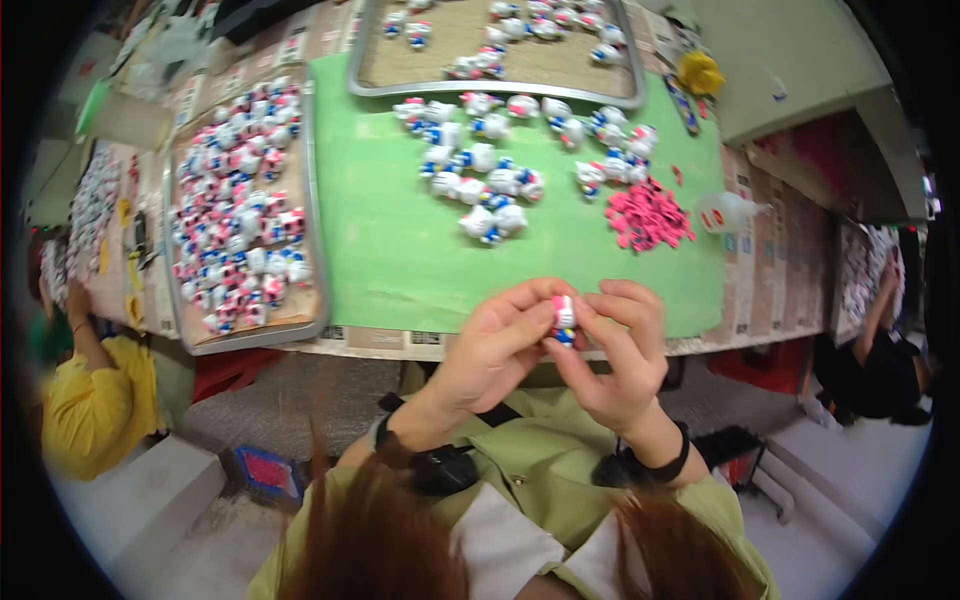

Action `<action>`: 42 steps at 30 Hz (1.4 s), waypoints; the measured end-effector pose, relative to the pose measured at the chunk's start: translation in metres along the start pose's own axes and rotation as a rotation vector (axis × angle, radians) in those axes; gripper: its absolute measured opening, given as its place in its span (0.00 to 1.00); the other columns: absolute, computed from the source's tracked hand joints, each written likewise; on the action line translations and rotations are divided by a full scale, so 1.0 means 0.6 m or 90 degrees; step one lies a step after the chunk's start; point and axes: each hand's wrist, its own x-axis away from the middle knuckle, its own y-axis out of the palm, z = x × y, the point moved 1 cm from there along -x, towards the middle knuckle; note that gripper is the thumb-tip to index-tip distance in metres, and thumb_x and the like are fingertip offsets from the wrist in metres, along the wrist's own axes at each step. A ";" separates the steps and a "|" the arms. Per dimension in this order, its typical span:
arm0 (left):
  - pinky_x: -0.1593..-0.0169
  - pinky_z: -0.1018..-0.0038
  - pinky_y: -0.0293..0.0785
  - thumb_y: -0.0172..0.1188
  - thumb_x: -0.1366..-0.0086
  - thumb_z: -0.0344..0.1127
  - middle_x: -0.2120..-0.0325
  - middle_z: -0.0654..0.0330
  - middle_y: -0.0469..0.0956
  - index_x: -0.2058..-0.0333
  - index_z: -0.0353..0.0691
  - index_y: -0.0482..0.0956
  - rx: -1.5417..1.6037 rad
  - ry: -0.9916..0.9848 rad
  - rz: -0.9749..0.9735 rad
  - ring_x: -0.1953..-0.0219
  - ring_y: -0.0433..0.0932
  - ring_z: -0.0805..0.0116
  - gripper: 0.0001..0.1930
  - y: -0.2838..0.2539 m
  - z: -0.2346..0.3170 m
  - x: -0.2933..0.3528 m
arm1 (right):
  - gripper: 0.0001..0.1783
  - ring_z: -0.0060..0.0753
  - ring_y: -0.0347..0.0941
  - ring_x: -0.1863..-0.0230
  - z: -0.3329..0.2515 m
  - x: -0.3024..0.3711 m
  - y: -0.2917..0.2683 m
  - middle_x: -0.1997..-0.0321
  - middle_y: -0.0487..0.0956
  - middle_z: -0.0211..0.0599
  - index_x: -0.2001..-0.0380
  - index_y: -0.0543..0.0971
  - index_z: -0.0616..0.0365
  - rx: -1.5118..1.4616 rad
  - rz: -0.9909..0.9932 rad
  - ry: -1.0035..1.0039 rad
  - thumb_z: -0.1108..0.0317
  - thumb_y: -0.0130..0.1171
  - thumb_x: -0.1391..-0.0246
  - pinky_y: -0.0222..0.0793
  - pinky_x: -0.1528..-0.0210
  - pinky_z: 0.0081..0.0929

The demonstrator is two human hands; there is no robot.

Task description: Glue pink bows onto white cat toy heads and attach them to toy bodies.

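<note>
Close to the front edge of the green mat [385,265], a small figurine [564,318] in white, pink and blue is held between both hands. My left hand [500,345] pinches it from the left with thumb and forefinger. From the other side, the fingertips of my right hand [622,352] close on its blue lower part. Several similar white figurines [480,157] lie in loose groups farther back on the mat. To their right sits a heap of small pink pieces [648,215].
A metal tray [318,270] packed with figurines stands at the left. Another tray [500,93] with figurines lies at the back. Right of the pink heap is a clear squeeze bottle [728,212]. Other people work at the far left, in a yellow top [95,405], and far right, in black [872,375].
</note>
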 end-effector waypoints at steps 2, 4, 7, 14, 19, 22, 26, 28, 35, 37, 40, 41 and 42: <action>0.62 0.81 0.68 0.48 0.40 0.32 0.68 0.62 0.71 0.61 0.36 0.66 0.005 -0.003 0.060 0.65 0.71 0.76 0.10 -0.003 0.007 0.009 | 0.23 0.46 0.63 0.56 -0.003 -0.004 -0.003 0.64 0.70 0.38 0.66 0.74 0.60 -0.025 -0.028 0.016 0.74 0.65 0.74 0.62 0.58 0.36; 0.62 0.81 0.67 0.51 0.42 0.31 0.69 0.63 0.71 0.62 0.36 0.67 -0.276 0.121 0.135 0.67 0.70 0.77 0.09 -0.015 0.037 0.017 | 0.22 0.48 0.62 0.54 -0.003 -0.014 -0.014 0.60 0.68 0.42 0.66 0.73 0.60 0.014 -0.106 0.054 0.74 0.64 0.72 0.60 0.54 0.38; 0.62 0.78 0.66 0.57 0.46 0.31 0.72 0.62 0.71 0.65 0.36 0.69 -0.777 0.399 0.441 0.69 0.70 0.74 0.11 -0.038 0.120 0.037 | 0.22 0.48 0.61 0.53 0.012 -0.012 -0.032 0.57 0.66 0.45 0.64 0.72 0.61 0.005 -0.094 0.111 0.75 0.62 0.70 0.58 0.52 0.36; 0.62 0.73 0.66 0.55 0.49 0.29 0.68 0.55 0.72 0.65 0.36 0.71 -1.169 0.540 0.612 0.66 0.70 0.64 0.11 -0.060 0.199 0.060 | 0.27 0.37 0.57 0.48 0.128 0.033 -0.098 0.50 0.62 0.44 0.54 0.64 0.62 -0.005 0.366 0.218 0.75 0.59 0.61 0.53 0.48 0.33; 0.65 0.71 0.67 0.60 0.52 0.31 0.69 0.56 0.69 0.65 0.38 0.70 -1.170 0.380 0.362 0.68 0.70 0.61 0.14 -0.025 0.097 -0.023 | 0.27 0.31 0.58 0.50 0.203 -0.008 -0.103 0.50 0.62 0.41 0.52 0.61 0.63 -0.062 0.323 0.325 0.75 0.57 0.58 0.55 0.50 0.30; 0.66 0.74 0.68 0.62 0.54 0.31 0.71 0.57 0.68 0.65 0.37 0.69 -1.265 0.319 0.390 0.71 0.70 0.66 0.16 -0.022 0.082 -0.031 | 0.26 0.27 0.63 0.54 0.230 -0.016 -0.107 0.54 0.66 0.40 0.52 0.61 0.64 -0.162 0.207 0.376 0.74 0.56 0.56 0.58 0.53 0.25; 0.62 0.76 0.68 0.60 0.51 0.29 0.65 0.58 0.68 0.62 0.36 0.68 -1.002 0.274 0.416 0.66 0.71 0.68 0.17 -0.034 0.087 -0.012 | 0.24 0.22 0.68 0.62 0.262 -0.017 -0.123 0.63 0.72 0.37 0.53 0.62 0.64 -0.208 0.107 0.470 0.72 0.55 0.55 0.61 0.57 0.18; 0.58 0.75 0.67 0.58 0.49 0.28 0.60 0.58 0.68 0.59 0.36 0.67 -0.707 0.298 0.371 0.61 0.71 0.69 0.18 -0.046 0.086 0.000 | 0.23 0.23 0.69 0.63 0.244 -0.017 -0.124 0.65 0.73 0.36 0.53 0.62 0.64 -0.249 0.174 0.427 0.72 0.53 0.53 0.62 0.58 0.19; 0.54 0.76 0.65 0.47 0.42 0.24 0.52 0.55 0.63 0.48 0.35 0.56 -0.093 0.112 0.113 0.58 0.69 0.69 0.22 -0.007 0.047 0.012 | 0.23 0.30 0.71 0.62 0.075 -0.009 -0.091 0.67 0.72 0.36 0.53 0.61 0.64 -0.595 0.092 0.448 0.74 0.51 0.53 0.68 0.61 0.24; 0.54 0.76 0.65 0.47 0.42 0.25 0.51 0.55 0.63 0.48 0.35 0.56 -0.075 0.109 0.045 0.57 0.69 0.69 0.22 -0.023 0.032 0.005 | 0.24 0.28 0.71 0.64 0.043 -0.002 -0.076 0.66 0.71 0.36 0.55 0.62 0.64 -0.596 0.064 0.471 0.75 0.55 0.57 0.67 0.62 0.22; 0.55 0.76 0.66 0.48 0.42 0.26 0.53 0.55 0.64 0.49 0.35 0.57 -0.093 0.112 0.088 0.57 0.69 0.69 0.21 -0.008 0.026 0.004 | 0.24 0.25 0.70 0.67 0.030 0.013 -0.070 0.65 0.70 0.36 0.59 0.63 0.62 -0.469 0.041 0.413 0.77 0.60 0.63 0.66 0.65 0.19; 0.55 0.76 0.66 0.48 0.42 0.26 0.53 0.55 0.65 0.49 0.35 0.58 -0.099 0.115 0.104 0.57 0.69 0.69 0.21 -0.004 0.024 0.005 | 0.25 0.24 0.69 0.68 0.028 0.016 -0.068 0.65 0.70 0.36 0.61 0.64 0.62 -0.406 0.034 0.378 0.78 0.62 0.65 0.66 0.66 0.18; 0.56 0.76 0.67 0.48 0.42 0.25 0.53 0.54 0.65 0.49 0.35 0.58 -0.113 0.113 0.114 0.58 0.70 0.68 0.21 -0.003 0.022 0.005 | 0.25 0.20 0.67 0.71 0.023 0.016 -0.063 0.66 0.69 0.36 0.66 0.65 0.60 -0.425 0.089 0.378 0.78 0.66 0.69 0.64 0.68 0.16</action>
